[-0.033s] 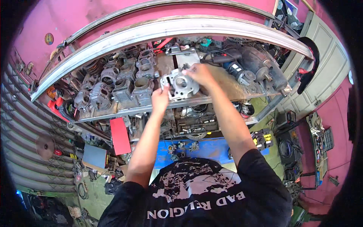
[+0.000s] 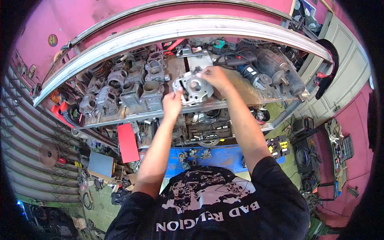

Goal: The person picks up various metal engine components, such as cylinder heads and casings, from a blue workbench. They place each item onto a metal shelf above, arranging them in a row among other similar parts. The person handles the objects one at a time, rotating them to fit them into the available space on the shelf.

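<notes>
A light grey metal cylinder head [image 2: 195,95] is held above the front of the workbench, its flat face turned up. That face shows a round recess, a long slot and several bolt holes. My left hand [image 2: 172,105] pinches its near left edge, thumb on top. At its far right edge the fingers of my right hand [image 2: 215,78] are closed on the rim. What lies under those fingertips is hidden. Just behind the part, a small dark fuzzy bit shows against a pale flat sheet [image 2: 200,61].
Several finned cylinder blocks [image 2: 152,96] crowd the bench to the left. A power tool [image 2: 256,78] and dark canisters [image 2: 296,85] lie on the right. A metal beam [image 2: 192,26] crosses above the bench. Below are a red panel [image 2: 128,143] and a blue surface [image 2: 224,158] bearing small parts.
The cylinder head and both hands have shifted slightly to the right. Both hands keep hold of it.
</notes>
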Tool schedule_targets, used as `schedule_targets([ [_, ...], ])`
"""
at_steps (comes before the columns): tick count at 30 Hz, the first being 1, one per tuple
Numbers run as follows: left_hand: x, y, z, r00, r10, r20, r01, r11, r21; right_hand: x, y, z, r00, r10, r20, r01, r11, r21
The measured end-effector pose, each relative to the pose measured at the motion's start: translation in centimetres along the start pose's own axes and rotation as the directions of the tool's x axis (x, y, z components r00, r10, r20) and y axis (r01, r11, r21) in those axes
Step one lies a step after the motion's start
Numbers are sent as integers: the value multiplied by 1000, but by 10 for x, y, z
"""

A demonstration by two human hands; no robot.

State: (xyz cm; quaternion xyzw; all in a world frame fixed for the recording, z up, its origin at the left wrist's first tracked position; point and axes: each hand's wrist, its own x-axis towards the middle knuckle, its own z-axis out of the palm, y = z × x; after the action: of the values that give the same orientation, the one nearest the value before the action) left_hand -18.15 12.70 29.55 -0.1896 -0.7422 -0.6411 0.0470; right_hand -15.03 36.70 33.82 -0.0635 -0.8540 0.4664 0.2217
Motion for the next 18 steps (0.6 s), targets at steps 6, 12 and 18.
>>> schedule_targets([
  [6,-20,2,4,1000,-9,30,4,987,162,-49,52,-22,949,181,-260,-253,927,-278],
  [12,-39,14,-6,993,-104,49,108,990,-92,-90,22,2,980,3,-198,-137,735,-665],
  [18,-37,-12,-12,993,-77,91,87,990,-112,-84,6,3,998,-19,65,63,607,-792],
])
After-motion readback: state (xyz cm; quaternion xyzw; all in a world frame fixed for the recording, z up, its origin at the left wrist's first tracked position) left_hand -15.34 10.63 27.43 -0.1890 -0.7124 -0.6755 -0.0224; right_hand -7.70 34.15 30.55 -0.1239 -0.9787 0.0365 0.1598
